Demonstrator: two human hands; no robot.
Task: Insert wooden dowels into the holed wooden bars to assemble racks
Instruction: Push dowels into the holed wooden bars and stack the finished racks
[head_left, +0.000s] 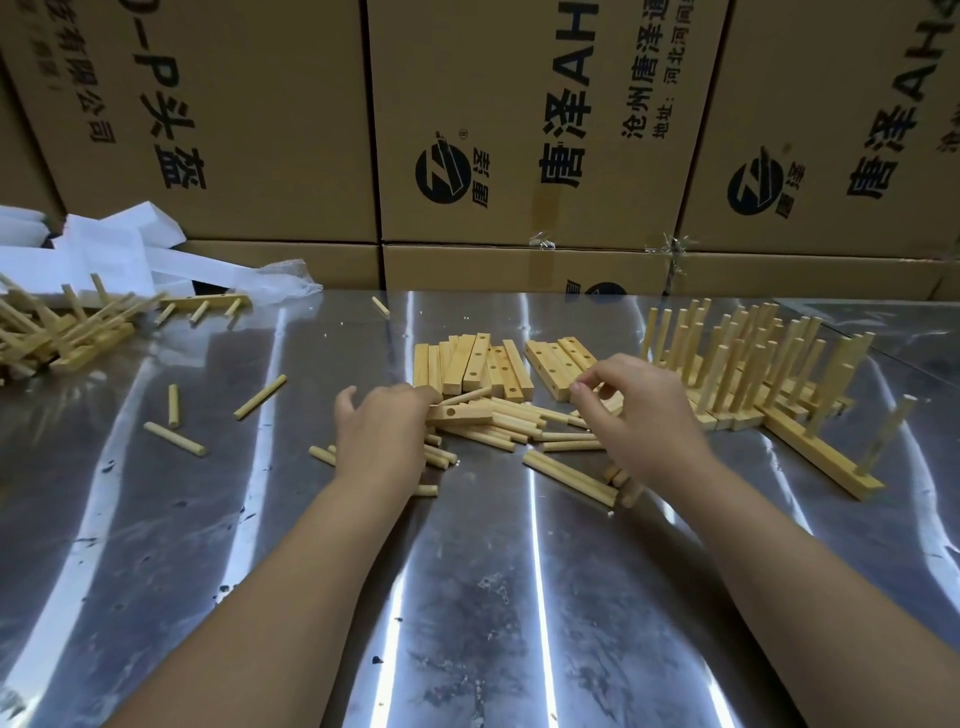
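My left hand (382, 431) grips a short holed wooden bar (460, 414) lying on a heap of loose dowels (514, 431) at the table's middle. Just behind the heap lie two groups of holed bars (478, 364), flat and side by side. My right hand (641, 421) hovers over the right side of the dowel heap with curled fingers, thumb and forefinger close together; what they hold is hidden. Finished racks (753, 358) with upright dowels stand to the right. A bar with one upright dowel (821, 452) lies nearest me there.
The shiny metal table (467, 597) carries stray dowels (174, 439) at the left. A pile of assembled racks (62, 327) lies far left beside white packing pieces (104, 249) and a plastic bag (285, 280). Stacked cardboard boxes (519, 130) wall off the back.
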